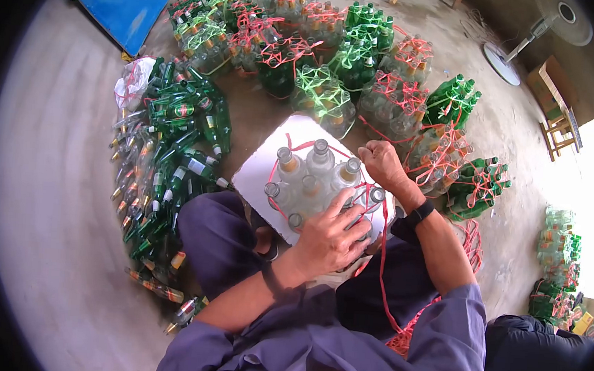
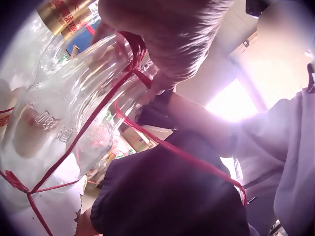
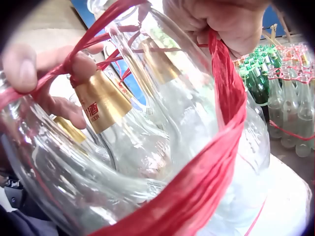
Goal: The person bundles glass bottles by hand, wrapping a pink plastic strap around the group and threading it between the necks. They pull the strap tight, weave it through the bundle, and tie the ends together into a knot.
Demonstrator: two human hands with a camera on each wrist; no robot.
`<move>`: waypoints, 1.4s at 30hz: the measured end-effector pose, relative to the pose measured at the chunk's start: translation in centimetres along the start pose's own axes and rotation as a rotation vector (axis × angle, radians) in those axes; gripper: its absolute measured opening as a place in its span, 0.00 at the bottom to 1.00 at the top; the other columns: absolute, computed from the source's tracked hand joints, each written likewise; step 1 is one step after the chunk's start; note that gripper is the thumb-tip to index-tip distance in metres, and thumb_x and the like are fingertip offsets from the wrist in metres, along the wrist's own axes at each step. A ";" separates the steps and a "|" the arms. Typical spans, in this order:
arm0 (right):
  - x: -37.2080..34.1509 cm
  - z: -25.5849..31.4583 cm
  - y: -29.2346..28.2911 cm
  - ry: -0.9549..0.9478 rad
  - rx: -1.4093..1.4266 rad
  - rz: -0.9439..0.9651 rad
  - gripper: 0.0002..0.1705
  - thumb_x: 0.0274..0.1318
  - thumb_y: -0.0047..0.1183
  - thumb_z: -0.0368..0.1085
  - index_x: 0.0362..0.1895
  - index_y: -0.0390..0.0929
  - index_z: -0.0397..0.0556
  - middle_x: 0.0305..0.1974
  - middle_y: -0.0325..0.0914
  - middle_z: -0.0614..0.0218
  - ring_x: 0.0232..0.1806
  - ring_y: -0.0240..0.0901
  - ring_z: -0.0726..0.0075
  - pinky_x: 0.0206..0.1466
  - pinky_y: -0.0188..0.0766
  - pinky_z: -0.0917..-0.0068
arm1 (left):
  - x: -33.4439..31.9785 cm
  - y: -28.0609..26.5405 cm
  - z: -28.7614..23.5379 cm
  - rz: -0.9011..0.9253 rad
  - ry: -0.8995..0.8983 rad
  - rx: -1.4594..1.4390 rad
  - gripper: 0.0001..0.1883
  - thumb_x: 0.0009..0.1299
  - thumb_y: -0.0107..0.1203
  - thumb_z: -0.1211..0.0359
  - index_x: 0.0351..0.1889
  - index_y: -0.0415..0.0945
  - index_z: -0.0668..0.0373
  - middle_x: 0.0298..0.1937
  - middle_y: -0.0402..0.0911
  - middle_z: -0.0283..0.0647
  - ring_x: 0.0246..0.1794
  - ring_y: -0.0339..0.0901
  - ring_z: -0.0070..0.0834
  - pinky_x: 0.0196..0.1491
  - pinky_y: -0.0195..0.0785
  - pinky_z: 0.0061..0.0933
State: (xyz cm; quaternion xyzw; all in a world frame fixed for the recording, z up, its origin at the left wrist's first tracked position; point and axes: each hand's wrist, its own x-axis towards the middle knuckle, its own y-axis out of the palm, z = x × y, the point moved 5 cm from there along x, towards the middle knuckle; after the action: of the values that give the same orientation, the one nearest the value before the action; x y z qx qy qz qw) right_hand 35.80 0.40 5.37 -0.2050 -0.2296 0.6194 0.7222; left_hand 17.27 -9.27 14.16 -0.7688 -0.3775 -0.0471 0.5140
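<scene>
A bundle of clear glass bottles, some with gold neck labels, stands between the person's knees on a white board. Red plastic twine runs around the bottles and between their necks. At the near right of the bundle, the left hand lies over the necks; the right wrist view shows its thumb and finger pinching the twine beside a bottle. The right hand, curled into a fist just beyond the right edge of the bundle, grips a twisted length of the twine. One strand hangs down toward the lap.
Tied bundles of green and clear bottles curve around the far side and right. Loose bottles lie heaped at the left. A coil of red twine is by the right knee. A fan stands at the back right, a blue panel back left.
</scene>
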 end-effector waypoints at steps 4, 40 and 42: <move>-0.9 1.1 -1.3 0.071 -0.060 -0.014 0.17 0.61 0.52 0.35 0.23 0.74 0.34 0.24 0.73 0.36 0.30 0.73 0.29 0.34 0.71 0.50 | 0.0 -0.2 0.2 -0.017 0.044 0.007 0.13 0.54 0.70 0.68 0.37 0.80 0.54 0.46 0.81 0.36 0.63 0.73 0.49 0.49 0.78 0.37; -5.7 1.8 0.3 -0.095 -0.275 0.020 0.12 0.61 0.54 0.32 0.26 0.75 0.36 0.27 0.76 0.37 0.34 0.76 0.28 0.38 0.73 0.46 | -10.6 -7.2 1.8 -0.038 -0.151 -0.206 0.09 0.58 0.63 0.75 0.36 0.78 0.58 0.55 0.84 0.40 0.45 0.77 0.38 0.53 0.67 0.40; -5.8 1.9 0.4 -0.091 -0.275 0.024 0.12 0.61 0.54 0.33 0.27 0.75 0.36 0.28 0.76 0.37 0.34 0.76 0.29 0.38 0.73 0.46 | -11.5 -7.3 0.8 -0.077 -0.158 -0.162 0.09 0.58 0.63 0.75 0.36 0.77 0.58 0.54 0.84 0.40 0.45 0.77 0.38 0.52 0.67 0.39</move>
State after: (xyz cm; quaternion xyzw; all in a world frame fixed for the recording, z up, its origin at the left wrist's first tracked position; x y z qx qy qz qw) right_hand 33.69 -5.23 6.23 -0.2764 -0.3425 0.5993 0.6687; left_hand 4.23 -13.36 13.98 -0.7941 -0.4410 -0.0366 0.4166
